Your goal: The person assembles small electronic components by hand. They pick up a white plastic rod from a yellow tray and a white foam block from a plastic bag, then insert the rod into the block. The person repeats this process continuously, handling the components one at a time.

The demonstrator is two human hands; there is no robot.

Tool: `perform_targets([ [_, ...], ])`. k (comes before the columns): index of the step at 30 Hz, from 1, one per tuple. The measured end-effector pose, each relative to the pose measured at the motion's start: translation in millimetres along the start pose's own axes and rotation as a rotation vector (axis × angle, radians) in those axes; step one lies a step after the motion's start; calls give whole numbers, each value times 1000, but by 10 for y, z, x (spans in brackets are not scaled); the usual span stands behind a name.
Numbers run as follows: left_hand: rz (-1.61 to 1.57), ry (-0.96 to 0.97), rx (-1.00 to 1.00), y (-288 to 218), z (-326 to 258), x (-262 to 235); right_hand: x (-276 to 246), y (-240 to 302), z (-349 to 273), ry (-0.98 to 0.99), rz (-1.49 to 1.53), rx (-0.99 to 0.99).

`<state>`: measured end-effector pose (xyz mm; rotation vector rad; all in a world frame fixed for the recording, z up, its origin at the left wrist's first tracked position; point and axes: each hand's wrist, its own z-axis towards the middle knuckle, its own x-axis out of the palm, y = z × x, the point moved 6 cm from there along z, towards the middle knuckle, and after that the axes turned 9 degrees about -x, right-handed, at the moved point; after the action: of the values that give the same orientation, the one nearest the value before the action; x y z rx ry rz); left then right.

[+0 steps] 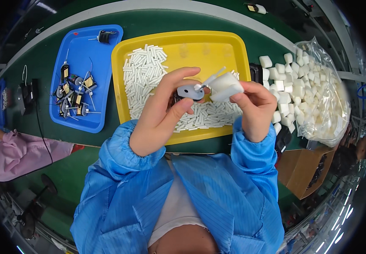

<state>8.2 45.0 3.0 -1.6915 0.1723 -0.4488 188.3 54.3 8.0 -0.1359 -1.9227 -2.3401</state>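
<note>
In the head view, the left hand [155, 110] grasps a grey-topped device [186, 94] above the middle of the yellow tray [191, 44], its thumb at the near side and its fingers around the far side, with the grey face turned up. A thin pale stem [212, 77] slants from that face toward the tray's far right corner. The right hand [257, 101] pinches a white foam block [228, 91] between thumb and fingers beside the stem; whether block and stem touch cannot be told. The step in hand looks like fitting the two together. To do it well, the left hand would best support the device by its body, leaving the stem free, while the right squares the block to the stem and eases it along that line with a light, even pinch; squeezing hard could deform the foam, and a sideways push might bend the stem. Working above the tray seems sensible, though a dropped part could land among the short white rods [147, 63] heaped along its left and near edges. Spare foam blocks [283, 97] lie toward the counter's [166, 19] right end, and more stemmed devices [79, 95] lie toward the blue tray's [85, 48] near edge.
</note>
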Motion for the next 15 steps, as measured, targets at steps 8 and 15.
perform_targets([
  [8, 404, -81, 56, -123, 99, 214, 23, -110, -34, 27, 70, -28],
  [15, 388, 43, 22, -89, 235, 296, -2, -52, 134, 253, -168, -81],
])
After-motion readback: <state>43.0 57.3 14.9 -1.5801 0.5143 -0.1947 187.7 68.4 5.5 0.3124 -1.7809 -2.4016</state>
